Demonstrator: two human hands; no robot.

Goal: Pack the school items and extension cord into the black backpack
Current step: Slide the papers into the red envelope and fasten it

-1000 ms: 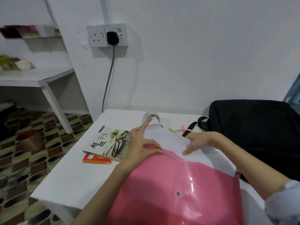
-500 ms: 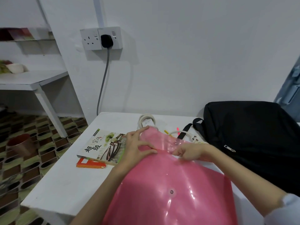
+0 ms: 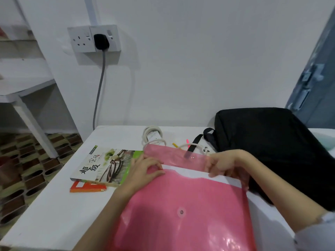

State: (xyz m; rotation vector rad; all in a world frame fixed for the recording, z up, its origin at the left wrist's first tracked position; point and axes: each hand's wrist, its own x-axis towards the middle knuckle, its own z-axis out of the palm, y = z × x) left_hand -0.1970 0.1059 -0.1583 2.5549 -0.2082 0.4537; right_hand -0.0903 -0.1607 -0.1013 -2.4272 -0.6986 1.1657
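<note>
White table (image 3: 54,211), against a white wall. Pink plastic folder (image 3: 181,214): lies flat at the near middle of the table, flap (image 3: 174,157) raised, a strip of white paper (image 3: 190,172) showing at its mouth. Left hand (image 3: 143,171): fingers fairly straight, pressing down on the folder's upper left corner. Right hand (image 3: 224,163): fingers curled, pinching the right end of the flap. Book (image 3: 107,166): green cover, just left of the folder, resting on an orange booklet (image 3: 87,187). Coiled white extension cord (image 3: 153,135): beyond the folder, near the wall. Yellow pen (image 3: 175,145) and pink pen (image 3: 187,141): beside the cord. Black backpack (image 3: 272,145): lying at the right of the table, strap (image 3: 194,144) trailing toward the pens. Wall socket (image 3: 94,40): black plug (image 3: 101,41) inserted.
</note>
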